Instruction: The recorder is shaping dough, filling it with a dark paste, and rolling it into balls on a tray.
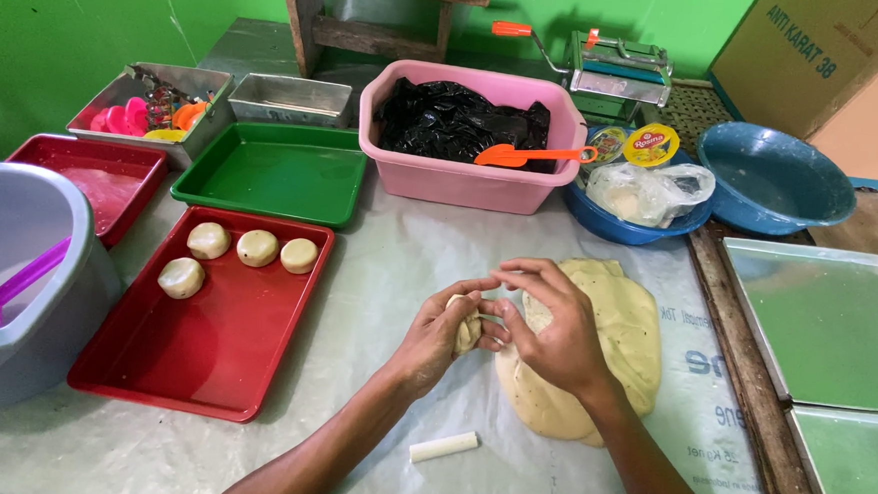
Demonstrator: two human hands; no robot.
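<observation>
Now | red tray [222,366]: four dough balls [259,249] | both grips pinching dough piece [468,331]

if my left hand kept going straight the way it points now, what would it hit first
Most likely the right hand: the left hand points right, and both already pinch the small dough piece between them. Beyond lies the big dough slab.

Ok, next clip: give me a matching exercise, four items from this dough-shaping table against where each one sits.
Things:
1. four dough balls
2. orange spatula
3. small dough piece
4. white stick

Places:
A. on the black plastic in the pink tub
B. between the left hand and right hand
C. on the near red tray
D. loose on the table sheet, near the forearms

Pairs: 1-C, 2-A, 3-B, 4-D
</observation>
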